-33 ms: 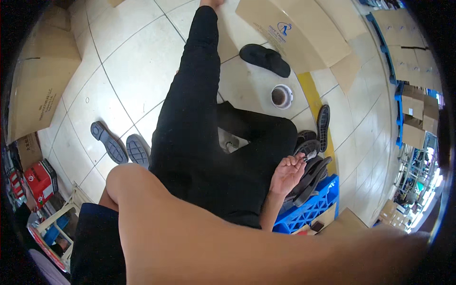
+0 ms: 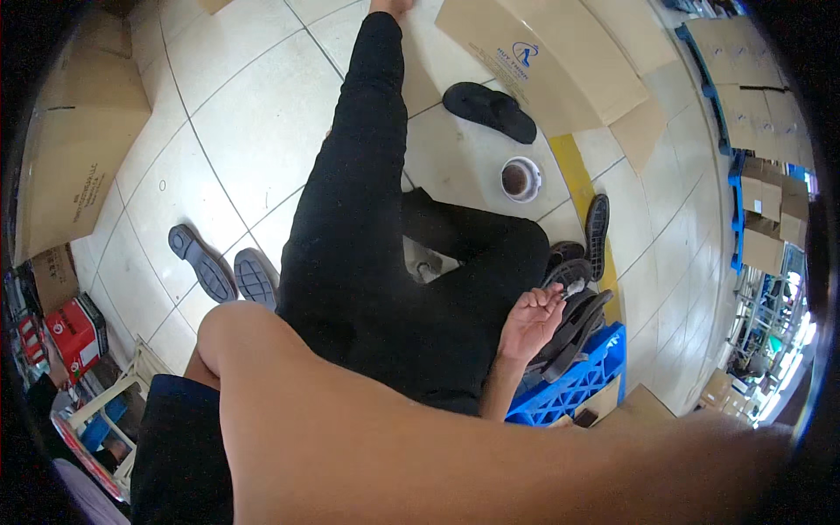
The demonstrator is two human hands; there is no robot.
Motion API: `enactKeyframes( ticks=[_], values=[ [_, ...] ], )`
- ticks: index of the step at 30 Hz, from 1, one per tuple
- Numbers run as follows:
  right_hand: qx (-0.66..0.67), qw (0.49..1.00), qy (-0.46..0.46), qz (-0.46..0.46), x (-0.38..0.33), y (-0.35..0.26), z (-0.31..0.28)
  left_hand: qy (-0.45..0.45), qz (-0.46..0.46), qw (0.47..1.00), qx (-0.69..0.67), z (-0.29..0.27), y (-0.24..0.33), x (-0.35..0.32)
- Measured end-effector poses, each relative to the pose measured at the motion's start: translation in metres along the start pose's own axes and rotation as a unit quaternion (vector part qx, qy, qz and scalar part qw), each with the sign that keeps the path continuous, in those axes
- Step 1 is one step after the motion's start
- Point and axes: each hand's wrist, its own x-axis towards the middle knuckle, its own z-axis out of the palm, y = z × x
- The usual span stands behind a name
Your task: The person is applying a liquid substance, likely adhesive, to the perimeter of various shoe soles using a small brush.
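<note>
My right hand (image 2: 532, 325) is palm up beside my right thigh, fingers curled and pinched on a thin dark item with a whitish tip (image 2: 575, 286); its exact kind is too small to tell. Just past the fingertips lies a pile of dark shoe soles (image 2: 577, 328), partly covered by the hand. My left arm (image 2: 367, 429) is sharply bent and crosses the lower picture close up, its far end blurred at the right; the left hand itself does not show. My legs in black trousers (image 2: 350, 201) rest on the tiled floor.
A white tub with brown contents (image 2: 521, 179) and a black slipper (image 2: 490, 112) stand beyond my right knee. Two soles (image 2: 203, 262) lie to the left. Cardboard boxes (image 2: 542, 61) are ahead, with a blue plastic crate (image 2: 604, 359) at right. Another person's hand (image 2: 57, 366) is at far left.
</note>
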Motion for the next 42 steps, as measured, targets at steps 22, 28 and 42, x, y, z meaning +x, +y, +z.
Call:
enactKeyframes(
  ticks=[22,28,42],
  values=[
    [-0.004,1.000,0.007,-0.006,0.009,0.003,0.001,0.046,0.017,0.999,0.004,0.030,0.023,-0.019],
    [-0.014,0.999,0.008,-0.034,0.002,-0.017,-0.008,-0.006,0.064,0.998,0.019,0.032,-0.034,-0.043],
    [0.036,0.999,0.029,0.021,0.007,0.006,0.018,-0.544,-0.171,0.718,0.400,0.125,0.275,-0.384]
  ],
)
